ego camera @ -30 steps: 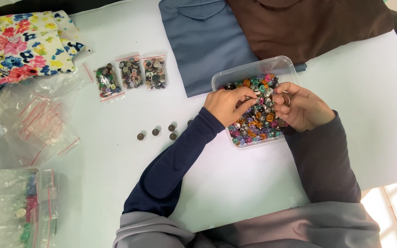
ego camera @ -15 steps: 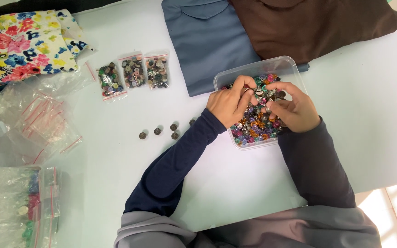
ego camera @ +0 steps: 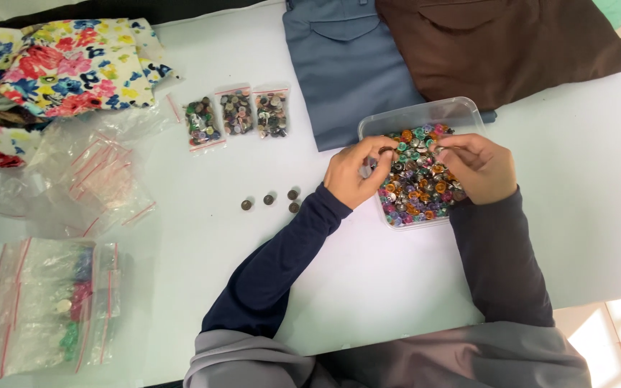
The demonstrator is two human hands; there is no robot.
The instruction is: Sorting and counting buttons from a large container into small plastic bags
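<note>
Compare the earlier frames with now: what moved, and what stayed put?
Both hands, left hand and right hand, kept picking in the clear plastic tub of mixed coloured buttons, shifting only slightly. The four dark loose buttons and three small button bags stayed put.

A folded blue garment [ego camera: 346, 65] and a brown one [ego camera: 497, 43] lie just beyond the grips. Well to their left, three small bags of buttons [ego camera: 237, 113] sit side by side, with four loose dark buttons [ego camera: 271, 200] nearer. Farther left lie floral fabric [ego camera: 52, 65] and empty clear bags [ego camera: 88, 179] on the white bench [ego camera: 576, 215].
</note>
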